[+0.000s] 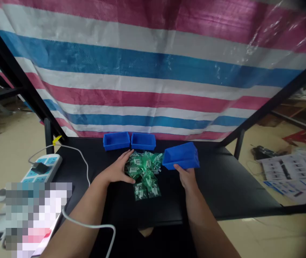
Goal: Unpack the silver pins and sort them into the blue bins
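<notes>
A pile of small clear-and-green plastic packets (147, 166) lies on the black table, with whitish slender pieces inside that are too small to name. My left hand (119, 168) rests at the pile's left side, thumb and fingers spread around its edge. On the right, my right hand (186, 175) grips a blue plastic bin (182, 156) by its near side. That bin is tilted toward the packets, and its inside shows no contents. Two more blue bins, a left one (116, 141) and a right one (143, 141), stand side by side behind the pile.
A striped plastic sheet (153, 82) hangs along the table's back edge between black frame posts. At the left are a power strip (48, 166) with a black plug, a white cable (88, 225) and a blurred-out screen (41, 218). Papers (290, 172) lie beyond the table's right side.
</notes>
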A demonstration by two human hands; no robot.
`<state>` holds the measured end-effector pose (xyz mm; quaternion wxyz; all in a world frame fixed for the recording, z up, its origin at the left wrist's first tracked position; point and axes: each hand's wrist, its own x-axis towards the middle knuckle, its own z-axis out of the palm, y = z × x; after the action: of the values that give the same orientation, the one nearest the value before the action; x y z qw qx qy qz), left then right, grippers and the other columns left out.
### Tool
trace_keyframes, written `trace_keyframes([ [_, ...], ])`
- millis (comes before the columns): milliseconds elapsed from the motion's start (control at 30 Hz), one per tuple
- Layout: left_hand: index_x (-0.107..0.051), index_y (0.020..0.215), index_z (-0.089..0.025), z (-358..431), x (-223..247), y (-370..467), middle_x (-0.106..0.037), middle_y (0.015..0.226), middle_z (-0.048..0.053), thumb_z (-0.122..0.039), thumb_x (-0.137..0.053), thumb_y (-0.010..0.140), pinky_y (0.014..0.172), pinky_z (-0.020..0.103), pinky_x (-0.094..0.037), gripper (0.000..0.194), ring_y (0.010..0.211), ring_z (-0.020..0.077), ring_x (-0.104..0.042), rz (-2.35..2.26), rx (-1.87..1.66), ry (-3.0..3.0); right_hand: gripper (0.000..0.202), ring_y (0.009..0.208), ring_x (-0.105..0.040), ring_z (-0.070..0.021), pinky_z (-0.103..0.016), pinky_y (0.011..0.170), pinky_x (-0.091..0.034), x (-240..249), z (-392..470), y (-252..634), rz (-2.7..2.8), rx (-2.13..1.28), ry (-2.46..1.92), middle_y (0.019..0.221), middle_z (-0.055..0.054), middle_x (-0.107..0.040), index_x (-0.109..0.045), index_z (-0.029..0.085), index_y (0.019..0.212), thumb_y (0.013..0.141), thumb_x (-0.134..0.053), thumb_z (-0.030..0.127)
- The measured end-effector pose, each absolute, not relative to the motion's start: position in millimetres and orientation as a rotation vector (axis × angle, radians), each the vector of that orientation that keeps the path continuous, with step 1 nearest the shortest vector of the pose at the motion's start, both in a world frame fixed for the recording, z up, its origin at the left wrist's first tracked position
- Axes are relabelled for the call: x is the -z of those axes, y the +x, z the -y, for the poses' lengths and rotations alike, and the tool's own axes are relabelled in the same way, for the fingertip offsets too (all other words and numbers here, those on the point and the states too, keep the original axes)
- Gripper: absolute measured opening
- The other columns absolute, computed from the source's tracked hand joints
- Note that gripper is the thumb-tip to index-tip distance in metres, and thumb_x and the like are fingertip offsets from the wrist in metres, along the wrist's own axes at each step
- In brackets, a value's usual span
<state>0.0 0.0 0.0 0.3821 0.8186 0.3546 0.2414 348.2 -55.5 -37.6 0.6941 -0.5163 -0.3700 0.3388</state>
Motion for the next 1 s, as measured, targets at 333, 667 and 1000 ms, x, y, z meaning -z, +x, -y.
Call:
trace_keyframes([
  [333,-0.023,0.158,-0.032,2.1,-8.1,0.5,-0.001,0.167,0.014,-0.057,-0.088,0.056,0.118,0.061,-0.025,0.123,0.151,0.0452,-0.012,-0.912,-0.544,2.076,0.062,0.117,-0.062,-0.0301,-0.064,0.105,-0.044,18.3,54.3,354.1,0.714,-0.915,-0.921,0.119,-0.004,-0.070,-0.061,0.030,0.121,0.065,-0.083,0.040],
  [667,-0.041,0.151,-0.026,3.8,-11.5,6.1,-0.028,0.160,0.014,-0.053,-0.075,0.077,0.117,0.053,-0.034,0.086,0.146,0.0385,-0.030,-1.005,-0.741,2.116,0.067,0.106,-0.068,-0.0240,-0.060,0.097,-0.051,23.0,20.3,385.6,0.561,-0.868,-1.009,0.120,0.000,-0.066,-0.049,0.034,0.125,0.068,-0.083,0.043],
  [1000,-0.064,0.117,-0.023,-2.3,-16.0,10.0,-0.061,0.118,0.009,-0.041,-0.063,0.087,0.105,0.043,-0.042,0.035,0.117,0.0282,-0.055,-1.319,-1.193,2.255,0.060,0.108,-0.062,-0.0234,-0.050,0.095,-0.053,35.6,-39.1,382.7,0.675,-0.639,-1.181,0.120,-0.004,-0.060,-0.050,0.027,0.123,0.071,-0.073,0.047],
])
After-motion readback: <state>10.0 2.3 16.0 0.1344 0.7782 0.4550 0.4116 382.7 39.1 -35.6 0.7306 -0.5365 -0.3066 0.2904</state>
